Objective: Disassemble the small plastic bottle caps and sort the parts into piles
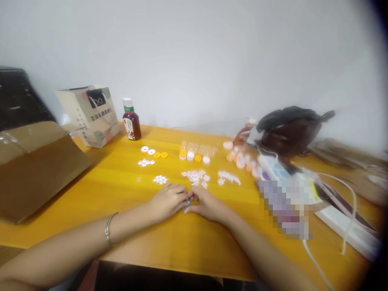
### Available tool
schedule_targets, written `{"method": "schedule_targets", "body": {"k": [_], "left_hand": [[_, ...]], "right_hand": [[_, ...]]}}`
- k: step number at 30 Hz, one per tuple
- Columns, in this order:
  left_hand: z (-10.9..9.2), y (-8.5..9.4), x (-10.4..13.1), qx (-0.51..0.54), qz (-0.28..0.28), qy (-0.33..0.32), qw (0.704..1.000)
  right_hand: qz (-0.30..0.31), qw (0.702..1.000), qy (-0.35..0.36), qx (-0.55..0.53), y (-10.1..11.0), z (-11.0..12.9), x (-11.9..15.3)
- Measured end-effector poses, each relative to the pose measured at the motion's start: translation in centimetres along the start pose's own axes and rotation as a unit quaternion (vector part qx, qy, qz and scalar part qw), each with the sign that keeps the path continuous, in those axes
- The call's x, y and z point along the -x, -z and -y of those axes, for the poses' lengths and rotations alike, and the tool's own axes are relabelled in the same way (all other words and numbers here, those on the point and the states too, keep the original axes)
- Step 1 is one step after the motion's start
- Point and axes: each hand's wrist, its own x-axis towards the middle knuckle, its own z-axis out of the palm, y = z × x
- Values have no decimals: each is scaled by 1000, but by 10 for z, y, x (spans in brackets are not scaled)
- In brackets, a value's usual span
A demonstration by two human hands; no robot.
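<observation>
My left hand [172, 199] and my right hand [203, 203] meet low over the table, fingers closed around a small blue round piece [186, 204]. Most of that piece is hidden by the fingers, so its exact kind does not show. Just beyond the hands lie a cluster of small white pieces [160, 179], a heap of white gear-like pieces [195, 176] and another row of them [228, 178]. Farther back sit white and yellow rings [154, 152], and orange and white round caps [194, 157] with clear cups [198, 148] behind.
A cardboard box [42, 165] and a paper bag [93, 113] stand left, beside a dark drink bottle [132, 126]. At right are more round caps [244, 161], a second bottle [243, 133], a dark bag [291, 129], a white power strip [345, 230] and cables. A wall rises behind.
</observation>
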Motion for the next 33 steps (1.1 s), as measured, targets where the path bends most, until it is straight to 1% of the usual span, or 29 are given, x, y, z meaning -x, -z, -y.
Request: {"method": "schedule_targets", "body": {"k": [3, 6, 11, 17, 22, 26, 28, 31, 33], "left_hand": [[-4, -1, 1, -60, -11, -21, 998], [-5, -3, 2, -102, -33, -51, 993], [-6, -5, 3, -147, -58, -80, 984], [-9, -7, 2, -183, -99, -93, 974], [-9, -7, 0, -165, -107, -80, 977], [-7, -7, -1, -112, -95, -64, 987], [-6, -6, -1, -80, -89, -70, 990], [3, 3, 0, -50, -82, -90, 991], [18, 15, 2, -48, -77, -96, 991]], "right_hand": [[3, 1000, -5, 6, 0, 0, 0], [5, 1000, -7, 8, 0, 1, 0], [0, 1000, -11, 5, 0, 3, 0], [-13, 1000, -10, 15, 2, 8, 2], [-14, 1000, -1, 21, 1, 9, 1], [-2, 1000, -3, 11, 0, 7, 1], [0, 1000, 1, 6, 0, 5, 1], [1, 1000, 3, -5, 1, 4, 2], [0, 1000, -3, -10, 1, 3, 2]]}}
